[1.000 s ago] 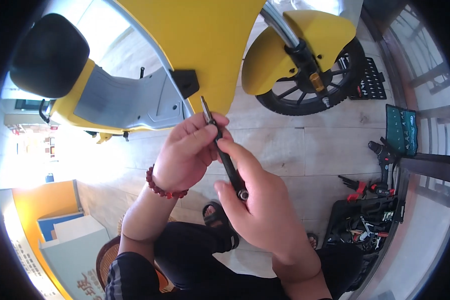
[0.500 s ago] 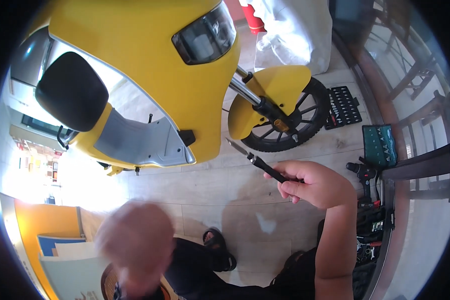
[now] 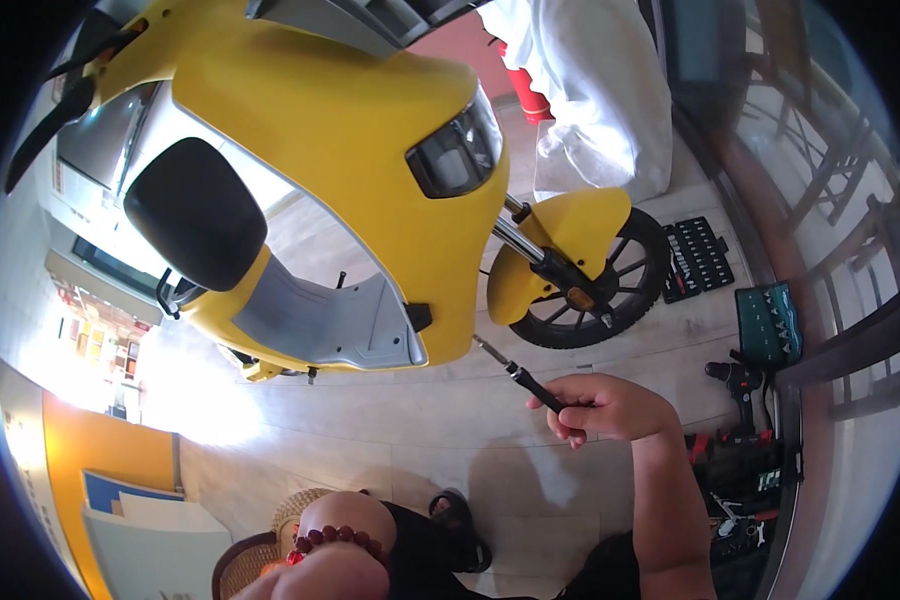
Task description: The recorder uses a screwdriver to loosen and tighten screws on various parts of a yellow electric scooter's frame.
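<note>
My right hand (image 3: 610, 408) is closed around the black handle of a slim screwdriver (image 3: 530, 386). Its thin metal shaft points up and left, toward the lower edge of a yellow scooter (image 3: 370, 130), and appears apart from it. Beyond the tip is the scooter's front wheel (image 3: 625, 290), under a yellow mudguard. Low in the picture is my left hand (image 3: 335, 578), partly cut off by the lower edge, beside a bracelet of dark red beads (image 3: 340, 537). Its fingers are hidden, so I cannot see whether it holds anything.
A black case of bits (image 3: 698, 258) lies right of the wheel, near a green tool pouch (image 3: 770, 325) and a power drill (image 3: 738, 385). More tools lie along the right wall. A woven chair (image 3: 245, 565) stands lower left. A red cylinder (image 3: 530, 95) stands behind white sheeting.
My view has shifted, so the scooter sits lower and further right. My left hand has dropped toward the lower edge. My right hand still holds the screwdriver, slightly lower in the picture.
</note>
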Demonstrator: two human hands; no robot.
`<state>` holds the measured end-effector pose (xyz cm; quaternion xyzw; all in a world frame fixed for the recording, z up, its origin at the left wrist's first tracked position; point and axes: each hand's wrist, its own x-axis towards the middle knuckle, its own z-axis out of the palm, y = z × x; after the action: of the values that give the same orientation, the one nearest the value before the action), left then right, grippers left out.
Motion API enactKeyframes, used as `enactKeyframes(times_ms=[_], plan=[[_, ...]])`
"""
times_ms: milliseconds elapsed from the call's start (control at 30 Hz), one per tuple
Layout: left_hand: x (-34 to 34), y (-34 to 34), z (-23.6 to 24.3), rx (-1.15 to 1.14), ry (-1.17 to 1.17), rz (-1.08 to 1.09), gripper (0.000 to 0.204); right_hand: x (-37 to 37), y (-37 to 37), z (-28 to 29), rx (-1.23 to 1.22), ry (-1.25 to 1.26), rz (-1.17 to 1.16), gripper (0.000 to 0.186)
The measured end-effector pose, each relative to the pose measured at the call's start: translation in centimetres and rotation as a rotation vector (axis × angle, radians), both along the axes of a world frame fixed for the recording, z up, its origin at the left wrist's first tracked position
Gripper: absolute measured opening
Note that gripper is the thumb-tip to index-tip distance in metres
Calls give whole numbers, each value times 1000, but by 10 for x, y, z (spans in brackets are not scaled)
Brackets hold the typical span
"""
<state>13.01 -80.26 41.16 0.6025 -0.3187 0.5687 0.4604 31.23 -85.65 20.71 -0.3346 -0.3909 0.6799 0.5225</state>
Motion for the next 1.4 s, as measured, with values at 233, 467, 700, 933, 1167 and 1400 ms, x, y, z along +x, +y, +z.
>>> enactKeyframes(times_ms=[233, 467, 700, 933, 1167, 1400], plan=[[-9, 26, -10, 183, 202, -218, 9, -11, 1, -7, -20, 28, -25, 29], [4, 17, -25, -50, 116, -314, 9, -24, 6, -12, -70, 6, 27, 30], [-4, 44, -81, 269, 801, -224, 30, -31, 11, 3, -115, 153, -142, 29], [-24, 67, -134, 85, 1205, 67, 44, -49, 23, 8, -41, 222, -139, 26], [-33, 64, -158, -288, 1230, 107, 52, -55, 24, 12, 110, 189, -141, 24], [-49, 64, -194, -505, 1240, 74, 43, -55, 19, 7, 103, -6, -154, 23]])
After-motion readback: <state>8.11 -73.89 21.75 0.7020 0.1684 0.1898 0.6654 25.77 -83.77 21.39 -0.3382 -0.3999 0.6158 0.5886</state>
